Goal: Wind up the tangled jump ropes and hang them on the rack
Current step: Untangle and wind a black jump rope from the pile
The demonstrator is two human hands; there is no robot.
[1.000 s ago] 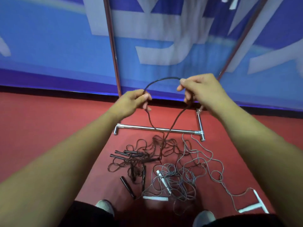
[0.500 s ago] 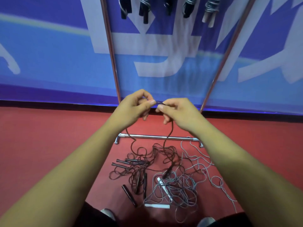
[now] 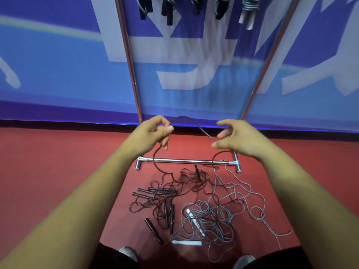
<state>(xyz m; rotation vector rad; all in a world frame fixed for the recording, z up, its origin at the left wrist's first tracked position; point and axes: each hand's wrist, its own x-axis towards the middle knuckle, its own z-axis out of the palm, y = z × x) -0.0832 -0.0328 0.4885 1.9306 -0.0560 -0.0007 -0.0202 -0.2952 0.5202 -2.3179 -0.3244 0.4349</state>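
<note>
Arching crosswise, dark rope point(image 3: 186, 118) pinched in left hand point(image 3: 153, 133), running to loosely spread right hand point(image 3: 239, 140).

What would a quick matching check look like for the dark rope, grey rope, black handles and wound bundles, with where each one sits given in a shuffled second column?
1. dark rope
2. grey rope
3. black handles
4. wound bundles

A. hanging high on the rack
B. lying on the red floor, left of the grey heap
C. partly lifted, strung from the left hand to the right hand
D. heaped loose on the floor, right of the black handles

Pairs: 1-C, 2-D, 3-B, 4-A.
</note>
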